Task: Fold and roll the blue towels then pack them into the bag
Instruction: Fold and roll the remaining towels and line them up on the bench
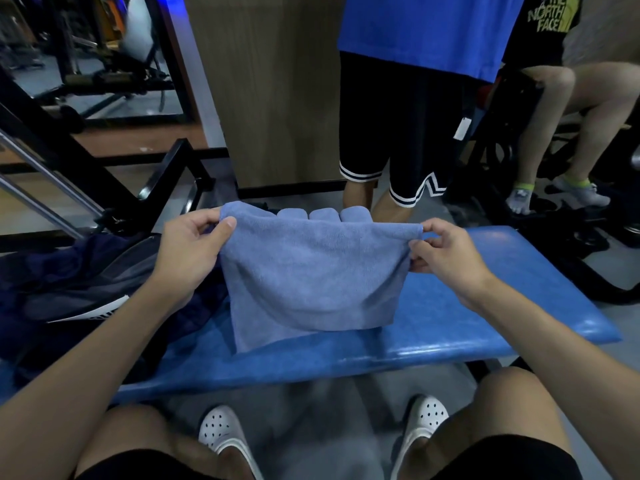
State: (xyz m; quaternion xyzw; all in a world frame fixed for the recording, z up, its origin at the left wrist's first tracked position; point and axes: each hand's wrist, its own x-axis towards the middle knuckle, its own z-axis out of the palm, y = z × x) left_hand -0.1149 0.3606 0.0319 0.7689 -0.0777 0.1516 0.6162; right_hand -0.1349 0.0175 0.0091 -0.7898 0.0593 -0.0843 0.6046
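**A:** Step in hand, by my reading: the fold. Left hand [188, 245] and right hand [446, 252] each pinch a top corner of the blue towel [311, 271], with cloth between the thumb and curled fingers [202, 218]. Nothing else is held.

**B:** Position?

**A:** The towel hangs stretched between the hands over the middle of the table [502, 306], lower hem by the near edge; contact unclear. Three rolled towels [325, 216] stand side by side at the far edge, just behind it. The dark bag [86, 282] lies at the left end.

**B:** Technique?

**A:** Keep the top edge taut and level, meet the corners squarely, and lay it flat before rolling. Uneven corners would likely skew the roll.
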